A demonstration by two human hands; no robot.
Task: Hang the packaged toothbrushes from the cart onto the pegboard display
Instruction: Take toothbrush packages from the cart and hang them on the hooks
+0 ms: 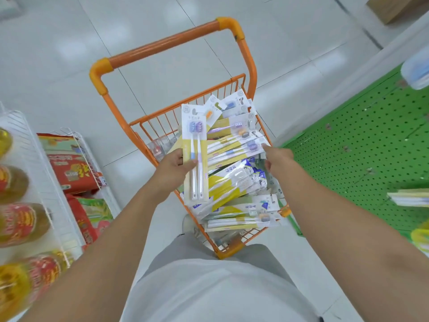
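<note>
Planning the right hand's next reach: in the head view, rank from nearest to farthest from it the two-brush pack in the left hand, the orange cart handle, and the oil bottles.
1. Two-brush pack, just left of the right hand.
2. Cart handle, ahead.
3. Oil bottles, far left shelf.

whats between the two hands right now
In the head view, the left hand grips a toothbrush pack; between it and the right hand lie loose packs in the cart.

Left hand (173, 167) grips a two-brush toothbrush pack (195, 152), upright over the orange cart (167, 43). Right hand (278, 159) reaches into the pile of packs (236, 182) in the basket, fingertips touching one. Green pegboard (362, 145) at right; oil bottles (14, 182) on the left shelf.
</note>
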